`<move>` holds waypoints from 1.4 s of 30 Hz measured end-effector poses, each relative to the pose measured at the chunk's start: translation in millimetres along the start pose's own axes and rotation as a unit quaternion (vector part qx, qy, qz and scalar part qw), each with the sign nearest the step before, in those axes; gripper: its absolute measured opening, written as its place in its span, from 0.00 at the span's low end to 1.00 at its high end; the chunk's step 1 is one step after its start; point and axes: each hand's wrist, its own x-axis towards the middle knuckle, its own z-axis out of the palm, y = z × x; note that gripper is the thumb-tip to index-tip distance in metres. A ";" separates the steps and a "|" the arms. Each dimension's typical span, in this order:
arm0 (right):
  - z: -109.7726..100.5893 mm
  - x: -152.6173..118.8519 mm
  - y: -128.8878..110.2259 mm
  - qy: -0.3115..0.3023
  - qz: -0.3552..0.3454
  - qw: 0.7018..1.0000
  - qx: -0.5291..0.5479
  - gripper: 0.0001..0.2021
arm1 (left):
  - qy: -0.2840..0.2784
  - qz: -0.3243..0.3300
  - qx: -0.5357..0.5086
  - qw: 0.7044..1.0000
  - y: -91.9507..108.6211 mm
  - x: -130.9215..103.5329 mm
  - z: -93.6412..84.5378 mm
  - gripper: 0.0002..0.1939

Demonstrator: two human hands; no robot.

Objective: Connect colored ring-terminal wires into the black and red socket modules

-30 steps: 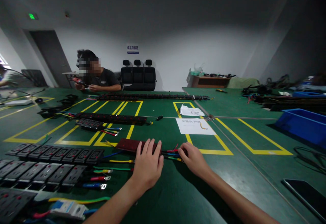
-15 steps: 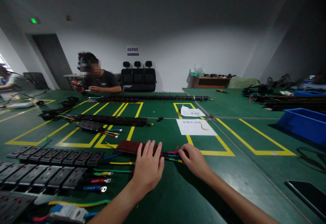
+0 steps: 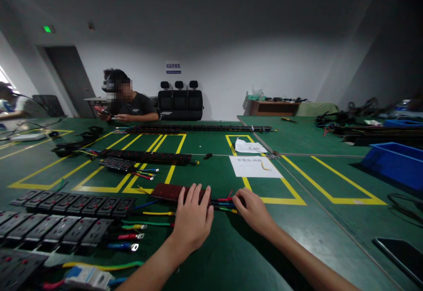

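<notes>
A dark red socket strip lies on the green table in front of me. My left hand rests across its right part, palm down, fingers stretched over the top and hiding what lies beneath. From the strip's right end come several coloured wires, red, blue and yellow-green. At their ends my right hand is closed in a pinch; its fingertips cover the wire tips. Just left of my left hand, a yellow wire with a metal lug points toward it.
Rows of black socket modules with lugged wires fill the near left. Farther back lie long socket strips and a paper sheet. A blue bin and a phone are at right. Another person sits across the table.
The view has shifted very slightly. Both hands keep their places on the strip and its wires. Across the table, the other person's hands have moved a little.
</notes>
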 end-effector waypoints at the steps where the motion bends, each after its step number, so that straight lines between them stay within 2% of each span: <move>1: -0.1 0.1 -0.1 0.001 0.000 1.000 0.000 0.13 | 0.001 0.000 0.001 1.000 0.1 -0.1 0.3 0.26; 17: -1.9 -0.3 -1.3 -0.009 0.000 1.000 0.002 0.12 | -0.026 -0.009 -0.011 1.000 1.5 1.5 -7.4 0.27; 33: -0.5 -0.1 1.6 -0.017 0.003 1.000 0.003 0.13 | -0.014 -0.004 0.002 1.000 1.4 1.4 -5.1 0.26; 42: -2.4 0.1 0.3 -0.019 0.005 1.000 -0.003 0.12 | -0.028 -0.009 -0.012 0.999 2.2 2.0 -6.4 0.26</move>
